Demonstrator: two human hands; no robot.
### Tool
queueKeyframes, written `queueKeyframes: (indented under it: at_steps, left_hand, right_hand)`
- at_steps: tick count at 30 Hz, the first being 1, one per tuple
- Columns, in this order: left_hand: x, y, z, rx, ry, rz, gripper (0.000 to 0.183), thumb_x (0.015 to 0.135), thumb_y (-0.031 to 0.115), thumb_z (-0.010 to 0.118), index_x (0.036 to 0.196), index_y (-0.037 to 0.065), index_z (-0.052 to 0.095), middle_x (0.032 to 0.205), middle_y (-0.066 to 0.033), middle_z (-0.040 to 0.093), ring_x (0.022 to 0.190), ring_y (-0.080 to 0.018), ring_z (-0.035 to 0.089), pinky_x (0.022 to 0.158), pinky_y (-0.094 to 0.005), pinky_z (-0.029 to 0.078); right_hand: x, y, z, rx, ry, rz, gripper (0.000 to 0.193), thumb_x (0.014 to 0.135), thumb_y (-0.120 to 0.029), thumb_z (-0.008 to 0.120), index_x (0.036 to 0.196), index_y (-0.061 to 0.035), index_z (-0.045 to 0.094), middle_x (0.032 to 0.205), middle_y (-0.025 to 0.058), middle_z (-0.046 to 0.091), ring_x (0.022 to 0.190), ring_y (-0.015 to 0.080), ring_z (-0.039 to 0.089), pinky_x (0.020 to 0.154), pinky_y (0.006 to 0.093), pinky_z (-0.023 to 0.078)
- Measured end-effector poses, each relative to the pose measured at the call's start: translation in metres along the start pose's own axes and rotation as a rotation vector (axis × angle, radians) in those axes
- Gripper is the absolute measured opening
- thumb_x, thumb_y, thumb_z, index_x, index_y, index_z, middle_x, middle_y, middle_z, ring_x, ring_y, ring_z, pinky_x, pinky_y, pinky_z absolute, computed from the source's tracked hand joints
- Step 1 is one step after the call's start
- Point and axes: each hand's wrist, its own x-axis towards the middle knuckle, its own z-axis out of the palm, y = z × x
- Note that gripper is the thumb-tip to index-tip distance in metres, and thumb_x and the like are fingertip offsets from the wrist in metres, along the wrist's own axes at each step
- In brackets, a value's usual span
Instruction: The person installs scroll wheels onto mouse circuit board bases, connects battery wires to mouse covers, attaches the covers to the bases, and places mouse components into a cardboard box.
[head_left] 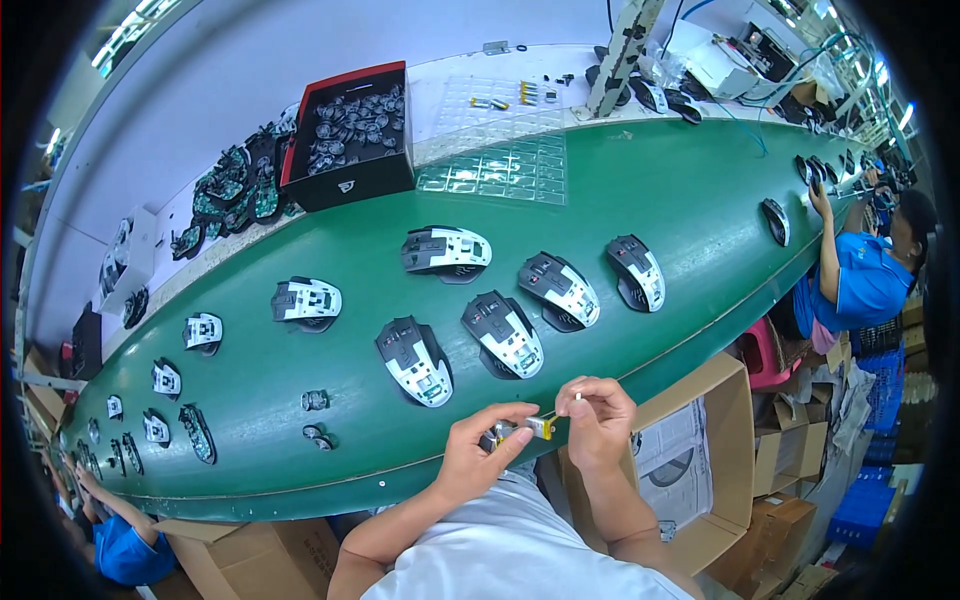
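Over the near edge of a green tabletop (700,205), a person's left hand (478,452) curls around a small silver-and-yellow block (539,428), while the right hand (598,420) pinches a tiny pale tip (578,397), apparently ending a thin yellow lead (552,418). The block seems light, stiff and perhaps slick, best gripped by its flat sides; the lead looks fragile. Beyond lie curved, half-white, half-dark plastic mouse shells (415,362) and, by the far edge, a clear pocketed tray (495,172).
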Motion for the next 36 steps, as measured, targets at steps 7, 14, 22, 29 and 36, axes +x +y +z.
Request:
queueKeyframes:
  at_steps: [7,14,22,29,36]
  left_hand:
    - [0.014,0.033,-0.022,0.135,-0.026,-0.080,0.014,0.088,0.008,0.069,0.101,0.005,0.074,0.086,-0.0051,0.066,0.077,-0.0114,0.059,0.067,-0.0246,0.046]
    - [0.040,0.051,-0.021,0.046,-0.221,-0.110,0.016,0.087,0.016,0.074,0.096,0.002,0.074,0.085,-0.0027,0.067,0.075,-0.0062,0.057,0.064,-0.0221,0.046]
    - [0.067,0.059,-0.011,0.191,-0.338,-0.035,0.016,0.086,0.018,0.075,0.089,0.002,0.073,0.077,-0.0045,0.067,0.073,-0.0103,0.061,0.064,-0.0282,0.049]
    - [0.117,0.074,0.013,0.537,-0.622,0.249,0.014,0.079,0.015,0.077,0.084,0.002,0.073,0.079,-0.0118,0.068,0.074,-0.0247,0.066,0.068,-0.0361,0.051]
    - [0.234,0.069,0.086,1.025,-0.630,0.726,0.046,0.077,0.018,0.075,0.120,0.010,0.065,0.095,-0.0197,0.068,0.089,-0.0375,0.066,0.078,-0.0474,0.054]
  right_hand:
    - [0.019,-0.028,0.011,-0.757,-0.142,-0.527,0.023,0.066,0.005,0.082,0.086,-0.0019,0.071,0.076,0.0062,0.068,0.066,0.0204,0.066,0.058,0.0303,0.050]
    - [0.028,-0.036,0.011,-0.968,-0.290,-0.697,0.024,0.064,-0.001,0.084,0.086,-0.0041,0.074,0.078,0.0043,0.068,0.067,0.0198,0.065,0.063,0.0317,0.051]
    - [0.017,-0.048,-0.006,-0.723,-0.212,-0.061,0.014,0.078,0.003,0.074,0.091,0.0010,0.071,0.087,0.0113,0.071,0.080,0.0191,0.069,0.075,0.0301,0.055]
    - [0.030,-0.065,-0.041,-0.353,-0.216,0.407,0.015,0.090,-0.007,0.068,0.098,0.0046,0.064,0.088,0.0060,0.067,0.082,0.0123,0.065,0.076,0.0263,0.052]
    - [0.102,-0.095,-0.134,-0.455,0.047,0.468,0.014,0.090,-0.018,0.061,0.087,-0.0043,0.063,0.072,0.0024,0.061,0.061,0.0093,0.055,0.055,0.0229,0.042]
